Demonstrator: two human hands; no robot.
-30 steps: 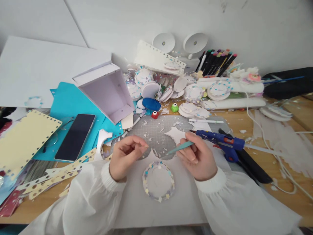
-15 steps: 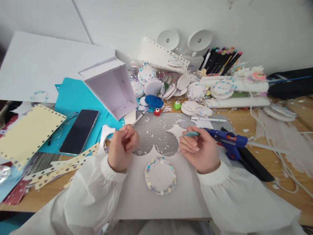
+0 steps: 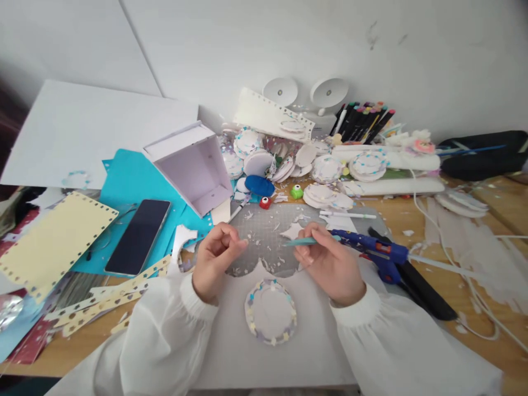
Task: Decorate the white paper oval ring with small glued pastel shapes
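My right hand [image 3: 330, 264] grips slim teal tweezers [image 3: 303, 241], their pointed end toward the left. Opposite it, my left hand [image 3: 216, 261] is closed, fingers curled and thumb along the index finger; anything pinched there is too small to make out. Both hands are above a white foam board [image 3: 305, 352] whose far edge is cut in curves. Between the wrists lies a round white disc [image 3: 271, 312], ringed with small blue, yellow and lilac stars. Just beyond my right hand is a blue glue gun [image 3: 371, 246].
A white open box [image 3: 192, 176] stands tilted on blue sheets, beside a phone [image 3: 138, 236]. Decorated discs [image 3: 328, 168] are piled at the back near black markers [image 3: 363, 121]. Scraps litter the grey cutting mat [image 3: 259, 225]. A white cord [image 3: 449, 242] runs down the right side.
The view has tilted up slightly. My left hand has turned, its thumb now stretching toward the right. The tweezers show more of their length and point farther left.
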